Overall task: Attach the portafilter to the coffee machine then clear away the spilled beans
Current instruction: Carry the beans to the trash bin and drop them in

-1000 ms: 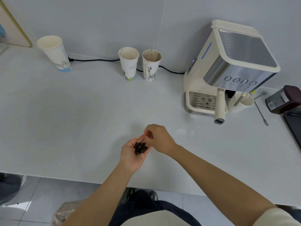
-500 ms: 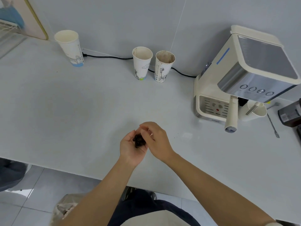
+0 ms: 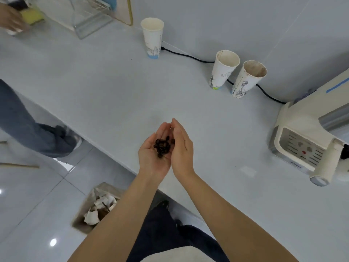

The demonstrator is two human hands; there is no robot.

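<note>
Several dark coffee beans (image 3: pixel 162 146) lie in the cupped palm of my left hand (image 3: pixel 153 156), held above the white counter's front edge (image 3: pixel 120 159). My right hand (image 3: pixel 181 148) stands on edge against the left palm, fingers straight and together, touching the beans' right side. The cream coffee machine (image 3: pixel 309 137) sits at the right edge of the view. The portafilter's cream handle (image 3: pixel 324 167) sticks out from under its head toward me.
Three paper cups (image 3: pixel 153 37) (image 3: pixel 223 69) (image 3: pixel 248 78) stand along the wall with a black cable (image 3: pixel 188 55) behind them. A waste bin (image 3: pixel 98 207) with crumpled paper stands on the floor below the counter's edge. Another person's leg (image 3: pixel 28 129) and hand (image 3: pixel 11 17) are at the left.
The view has swung left and down, bringing the bin and floor into sight. My right hand has opened flat beside the beans. Both hands sit nearer the counter's edge.
</note>
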